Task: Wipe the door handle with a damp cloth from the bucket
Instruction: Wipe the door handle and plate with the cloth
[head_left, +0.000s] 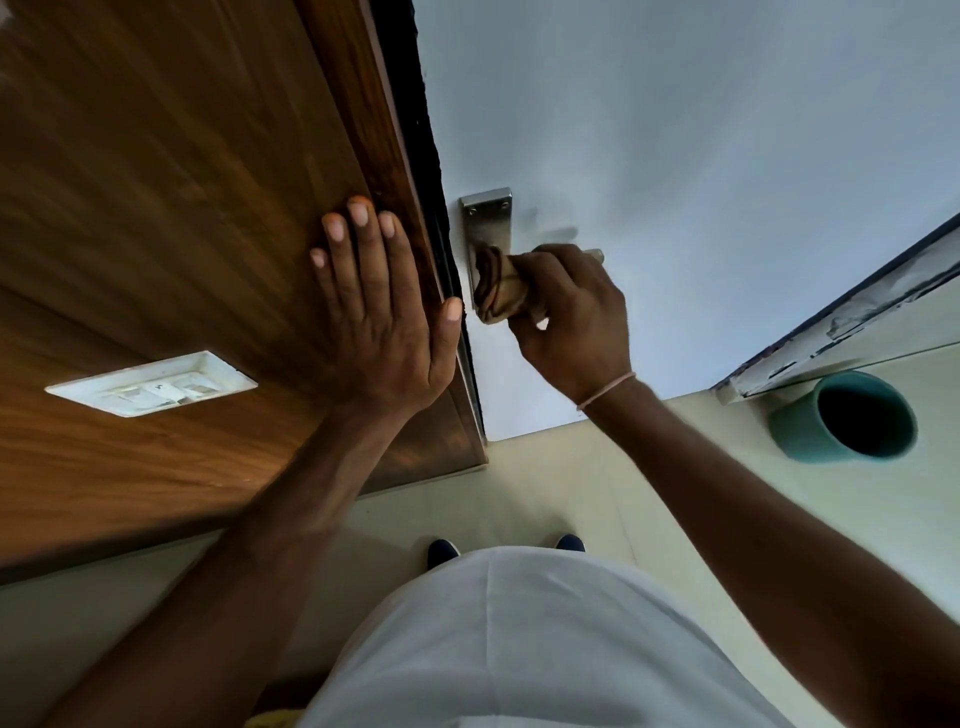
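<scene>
Mostly the white door (701, 182) fills the upper right, its bottom edge running along the pale floor (597, 493), while the wooden panel (156, 208) beside it runs out of view at the left and top. Lower down, the person's white shirt (519, 649) hides most of the floor near them, so only the toes of two dark shoes (442, 551) show. A teal bucket (844, 418) stands on the floor to the right, well apart from the hands, its inside too dark to read. On the panel sits a white switch plate (150, 383). The left hand (379, 322) lies flat on the wood with straight fingers, thumb near the door's edge. The right hand (569, 317) is curled round a brownish cloth (498, 291), which is bunched against the door handle (485, 234) (the lever is almost wholly covered; only its metal backplate and a bit of its tip past the knuckles show).
</scene>
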